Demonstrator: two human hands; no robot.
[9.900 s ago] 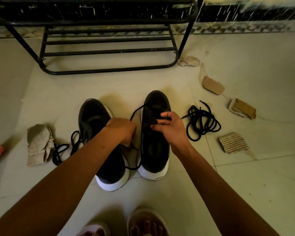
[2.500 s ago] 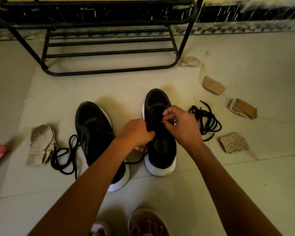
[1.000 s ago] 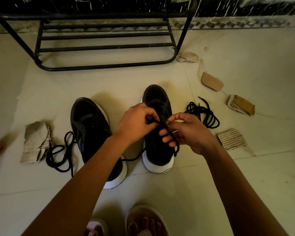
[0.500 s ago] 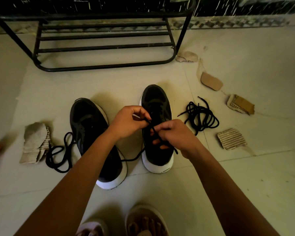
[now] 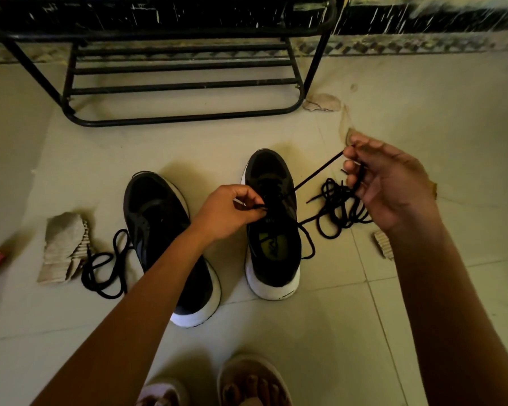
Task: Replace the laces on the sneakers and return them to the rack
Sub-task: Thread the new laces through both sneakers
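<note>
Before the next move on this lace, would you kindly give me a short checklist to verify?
1. Right hand grip on the lace: ok, fingers curled round it, strand taut.
2. Left hand pinching the lace at the eyelets of the sneaker being laced: ok.
3. Held lace free of the spare lace coil: cannot tell, the hand overlaps it.
4. Sneaker being laced flat on the floor: ok.
5. Other sneaker laced: cannot tell, too dark.

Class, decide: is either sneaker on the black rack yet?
No, both the left sneaker and right sneaker stand on the floor before the rack.
</note>
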